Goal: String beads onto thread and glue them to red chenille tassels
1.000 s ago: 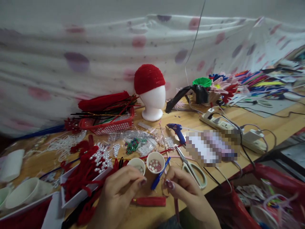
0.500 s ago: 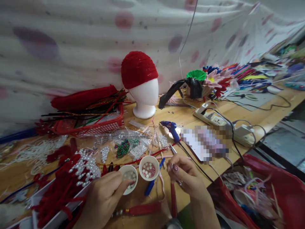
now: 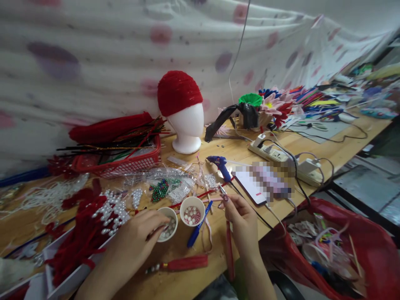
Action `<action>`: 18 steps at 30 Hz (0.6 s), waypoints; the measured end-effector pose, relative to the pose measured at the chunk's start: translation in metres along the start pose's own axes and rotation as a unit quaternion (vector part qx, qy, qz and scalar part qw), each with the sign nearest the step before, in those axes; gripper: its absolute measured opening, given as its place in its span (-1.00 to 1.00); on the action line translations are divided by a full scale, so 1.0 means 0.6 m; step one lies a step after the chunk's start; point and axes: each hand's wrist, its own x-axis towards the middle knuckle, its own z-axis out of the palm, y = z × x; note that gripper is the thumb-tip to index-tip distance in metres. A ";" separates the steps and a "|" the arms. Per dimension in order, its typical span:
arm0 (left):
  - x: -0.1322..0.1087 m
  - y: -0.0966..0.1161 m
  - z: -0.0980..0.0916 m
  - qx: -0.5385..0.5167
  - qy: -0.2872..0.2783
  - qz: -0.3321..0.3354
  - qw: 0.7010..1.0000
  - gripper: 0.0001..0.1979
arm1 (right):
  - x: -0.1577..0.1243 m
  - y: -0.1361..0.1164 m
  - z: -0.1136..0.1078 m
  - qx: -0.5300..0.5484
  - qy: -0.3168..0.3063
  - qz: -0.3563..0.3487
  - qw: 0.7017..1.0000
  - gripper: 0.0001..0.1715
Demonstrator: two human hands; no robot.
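Observation:
My left hand (image 3: 137, 233) reaches over a white paper cup (image 3: 170, 238) of pale round beads. Its fingers are drawn together at the near rim, and whatever is between them is hidden. My right hand (image 3: 240, 216) is raised to the right, thumb and fingers pinched together. A red tassel (image 3: 229, 252) hangs below it from the pinch. Just beyond the fingertips shows a pointed metal tip (image 3: 222, 189); I cannot tell if it is held. Between the hands stands a second cup (image 3: 182, 208) with pink and white beads. Another red tassel (image 3: 187, 263) with beads lies flat in front.
A blue pen (image 3: 195, 236) lies beside the cups, a blue glue gun (image 3: 221, 166) behind. Further back are a foam head (image 3: 187, 129) in a red cap, a red basket (image 3: 125, 164) and a power strip (image 3: 278, 155). A red waste bag (image 3: 278, 258) hangs right.
My left fingers have curled down at the cup's rim, where the thumb lay over it before. My right hand has turned slightly and lifted, with the tassel hanging. The view has shifted a little.

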 end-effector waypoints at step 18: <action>0.002 -0.023 -0.092 -0.015 -0.137 -0.073 0.988 -0.75 | -0.004 0.071 0.016 -0.085 0.116 -0.070 0.987 -0.67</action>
